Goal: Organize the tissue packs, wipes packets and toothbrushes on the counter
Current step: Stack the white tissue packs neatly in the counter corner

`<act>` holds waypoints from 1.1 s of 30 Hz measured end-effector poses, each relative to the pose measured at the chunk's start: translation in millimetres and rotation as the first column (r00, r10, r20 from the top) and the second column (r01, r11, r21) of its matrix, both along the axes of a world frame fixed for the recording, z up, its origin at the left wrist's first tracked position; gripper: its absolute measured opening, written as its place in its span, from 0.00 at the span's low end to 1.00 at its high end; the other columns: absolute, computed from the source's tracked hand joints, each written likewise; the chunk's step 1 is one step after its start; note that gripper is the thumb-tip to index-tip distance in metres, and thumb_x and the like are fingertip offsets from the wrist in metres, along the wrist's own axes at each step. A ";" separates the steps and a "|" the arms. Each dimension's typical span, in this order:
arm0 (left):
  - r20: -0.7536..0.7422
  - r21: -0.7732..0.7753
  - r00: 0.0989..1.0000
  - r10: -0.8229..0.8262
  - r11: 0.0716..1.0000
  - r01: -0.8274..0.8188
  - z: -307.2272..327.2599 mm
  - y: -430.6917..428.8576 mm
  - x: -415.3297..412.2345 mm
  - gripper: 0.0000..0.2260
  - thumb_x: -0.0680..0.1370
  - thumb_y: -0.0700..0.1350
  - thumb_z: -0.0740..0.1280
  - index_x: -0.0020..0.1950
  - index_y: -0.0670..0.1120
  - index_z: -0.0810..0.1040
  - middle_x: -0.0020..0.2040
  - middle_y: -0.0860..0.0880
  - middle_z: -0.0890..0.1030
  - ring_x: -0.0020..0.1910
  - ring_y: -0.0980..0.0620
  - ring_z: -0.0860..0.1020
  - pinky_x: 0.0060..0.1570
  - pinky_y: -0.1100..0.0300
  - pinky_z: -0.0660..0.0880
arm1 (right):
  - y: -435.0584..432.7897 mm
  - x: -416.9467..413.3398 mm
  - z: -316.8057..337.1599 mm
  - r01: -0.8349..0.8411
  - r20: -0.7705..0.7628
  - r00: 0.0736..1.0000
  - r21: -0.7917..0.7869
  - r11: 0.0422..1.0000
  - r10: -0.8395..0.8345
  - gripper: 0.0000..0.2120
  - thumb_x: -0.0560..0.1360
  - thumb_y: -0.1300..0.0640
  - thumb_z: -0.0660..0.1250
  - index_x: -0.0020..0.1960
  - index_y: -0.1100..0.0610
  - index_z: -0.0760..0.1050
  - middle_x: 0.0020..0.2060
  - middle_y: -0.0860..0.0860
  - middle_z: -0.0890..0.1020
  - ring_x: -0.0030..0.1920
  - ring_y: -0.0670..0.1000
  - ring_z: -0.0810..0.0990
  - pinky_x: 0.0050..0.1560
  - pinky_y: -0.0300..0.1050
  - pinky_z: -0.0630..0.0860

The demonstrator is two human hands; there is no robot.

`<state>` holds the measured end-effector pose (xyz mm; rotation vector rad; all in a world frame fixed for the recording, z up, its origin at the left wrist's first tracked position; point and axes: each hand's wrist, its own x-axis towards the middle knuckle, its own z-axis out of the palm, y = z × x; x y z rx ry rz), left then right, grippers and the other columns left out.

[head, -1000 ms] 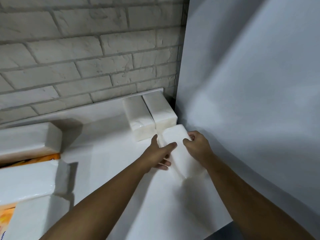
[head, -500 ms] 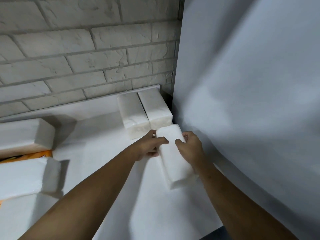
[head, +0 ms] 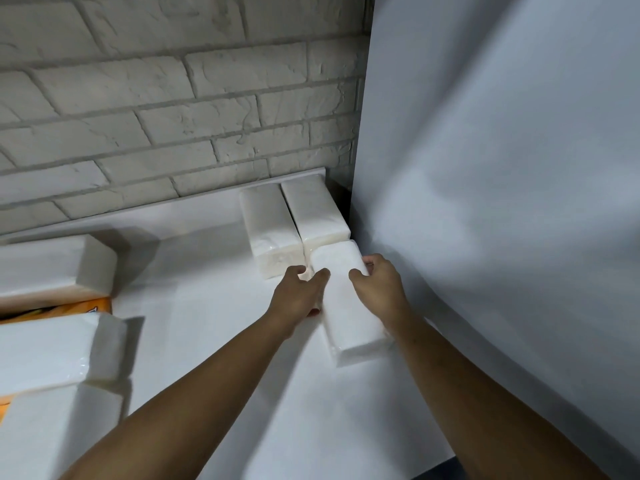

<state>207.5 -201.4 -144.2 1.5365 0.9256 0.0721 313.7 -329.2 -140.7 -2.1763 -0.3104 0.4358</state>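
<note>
A white tissue pack (head: 351,306) lies on the white counter (head: 207,306), its far end touching two other tissue packs, one on the left (head: 270,233) and one on the right (head: 313,213), that stand side by side against the back edge. My left hand (head: 298,296) grips the near pack's left side, thumb on top. My right hand (head: 375,284) grips its right side near the far corner. No wipes packets or toothbrushes are in view.
A brick wall rises behind the counter. A large white panel (head: 502,168) closes off the right side, close to my right hand. Several more white tissue packs (head: 52,348) and an orange package (head: 86,306) crowd the left edge.
Both hands have slid the held pack away from me and straightened it, so its far end now meets the two packs at the back.
</note>
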 end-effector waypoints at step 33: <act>0.114 0.233 0.992 0.057 0.969 -0.083 36.1 32.0 -58.9 0.24 0.81 0.61 0.66 0.76 0.55 0.70 0.66 0.50 0.78 0.58 0.49 0.81 0.64 0.45 0.79 | 37.8 -29.5 37.2 -0.026 0.425 0.904 -0.044 0.999 0.042 0.19 0.75 0.56 0.67 0.65 0.53 0.77 0.62 0.56 0.72 0.64 0.61 0.69 0.62 0.55 0.72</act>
